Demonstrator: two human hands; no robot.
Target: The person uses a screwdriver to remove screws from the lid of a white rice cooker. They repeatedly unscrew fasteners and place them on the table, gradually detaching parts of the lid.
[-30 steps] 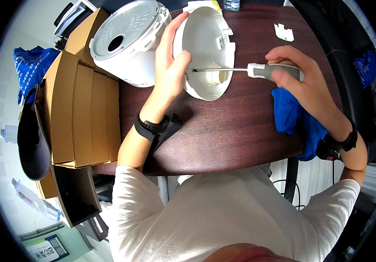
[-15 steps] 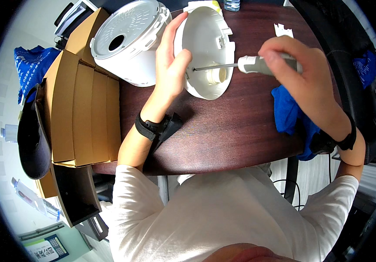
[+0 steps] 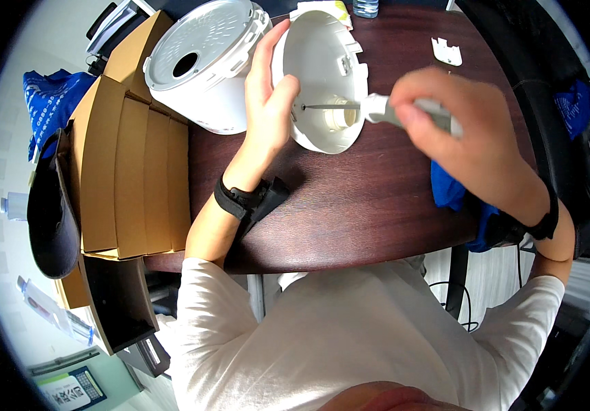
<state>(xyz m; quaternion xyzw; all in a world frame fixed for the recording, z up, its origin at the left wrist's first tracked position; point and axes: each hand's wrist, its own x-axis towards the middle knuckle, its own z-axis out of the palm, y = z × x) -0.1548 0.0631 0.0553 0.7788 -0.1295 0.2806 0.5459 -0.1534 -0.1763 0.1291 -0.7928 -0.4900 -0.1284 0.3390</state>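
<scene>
My left hand (image 3: 269, 103) grips the left rim of a white, bowl-shaped plastic cover (image 3: 313, 51), tilted so its hollow faces right. The thumb rests near the inner wall, and the other fingers go behind the shell. A screwdriver (image 3: 377, 108) with a white and grey handle is held in my right hand (image 3: 456, 123). Its thin shaft reaches left into the hollow, the tip at a small dark spot on the inner wall beside my left thumb. A cream round socket (image 3: 340, 116) sits inside the cover below the shaft. The right fingers are slightly blurred.
A white tub-shaped appliance body (image 3: 206, 82) with a round dark hole stands left of the cover. Cardboard boxes (image 3: 134, 178) line the table's left side. A small white plastic piece (image 3: 447, 52) lies at the back right. Blue cloth (image 3: 447, 185) is under my right forearm.
My right hand and the screwdriver have shifted slightly left and the handle has tilted. The tip stays at the same spot; the small white piece behind is now less covered.
</scene>
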